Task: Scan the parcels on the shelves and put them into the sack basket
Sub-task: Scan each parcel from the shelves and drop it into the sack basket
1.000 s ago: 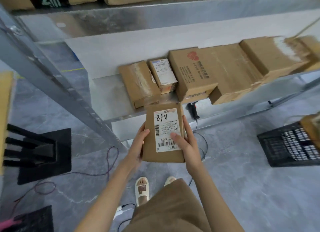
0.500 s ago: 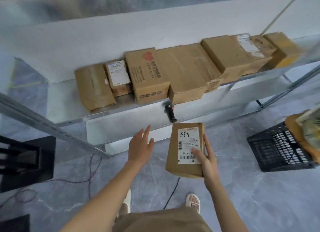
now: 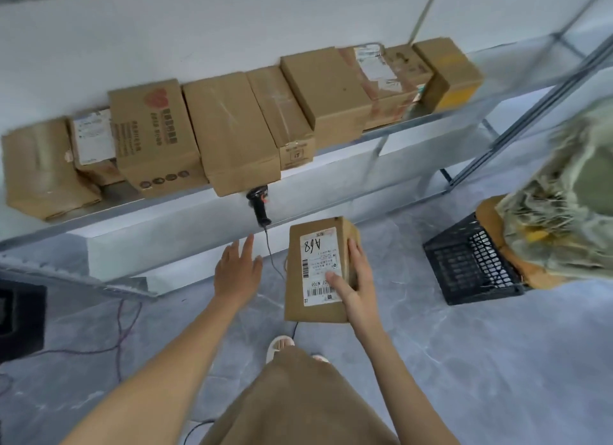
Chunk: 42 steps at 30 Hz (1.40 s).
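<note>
Landmark: handheld barcode scanner (image 3: 259,203), hanging off the front edge of the metal shelf (image 3: 391,133), cord trailing down to the floor.
Right hand: my right hand (image 3: 352,287) holds the A68 parcel (image 3: 320,269), thumb pressed on the label near the barcode, fingers wrapped round the right edge. Firm hold.
Parcel position: below and right of the scanner, apart from it, label face up toward me.
Left hand: my left hand (image 3: 237,268) is empty, fingers straight and spread, just below the scanner and a bit left, not touching it.
Step in hand: scan stage, I judge. Parcel is off the shelf and label is presented, scanner not yet gripped.
Next move: left hand needs to go up to the scanner handle, close round it, aim at the barcode. My thumb sits close to the barcode strip, so I may need to shift it clear.
Shelf stock: row of cardboard boxes (image 3: 229,129) above the scanner, still to do.
Drop target: black plastic crate (image 3: 471,265) with a woven sack (image 3: 570,196) over it, far right of the scanner; probably the sack basket.
Risk: one-handed hold on the parcel while reaching; cord could snag.
</note>
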Available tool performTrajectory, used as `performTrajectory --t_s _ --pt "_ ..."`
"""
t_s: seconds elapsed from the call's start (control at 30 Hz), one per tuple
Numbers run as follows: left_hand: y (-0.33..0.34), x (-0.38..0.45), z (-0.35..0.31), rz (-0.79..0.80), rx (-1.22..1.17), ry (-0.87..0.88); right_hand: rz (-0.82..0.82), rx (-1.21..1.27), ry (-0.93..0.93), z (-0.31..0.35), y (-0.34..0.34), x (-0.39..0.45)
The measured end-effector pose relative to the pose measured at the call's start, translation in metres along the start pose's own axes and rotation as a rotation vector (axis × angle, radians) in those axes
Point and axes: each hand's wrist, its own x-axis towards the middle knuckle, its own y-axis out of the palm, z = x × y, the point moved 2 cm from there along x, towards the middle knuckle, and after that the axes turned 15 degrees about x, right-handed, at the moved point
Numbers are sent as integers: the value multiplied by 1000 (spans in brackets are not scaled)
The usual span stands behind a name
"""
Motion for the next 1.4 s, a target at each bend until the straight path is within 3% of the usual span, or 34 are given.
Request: performTrajectory --t_s 0.3,0.7,1.0,1.2,1.4 --pt "4 37 -47 78 -48 -48 36 78 54 -6 -27 55" --pt "72 91 -93 127 -316 -395 176 215 286 -47 -87 168" --pt "136 250 -61 3 -408 -438 152 358 374 -145 -66 252" --pt "200 352 -38 -130 -460 -460 225 435 408 -233 -47 300" --pt "228 406 -18 -296 -529 -571 242 458 425 -280 -53 327"
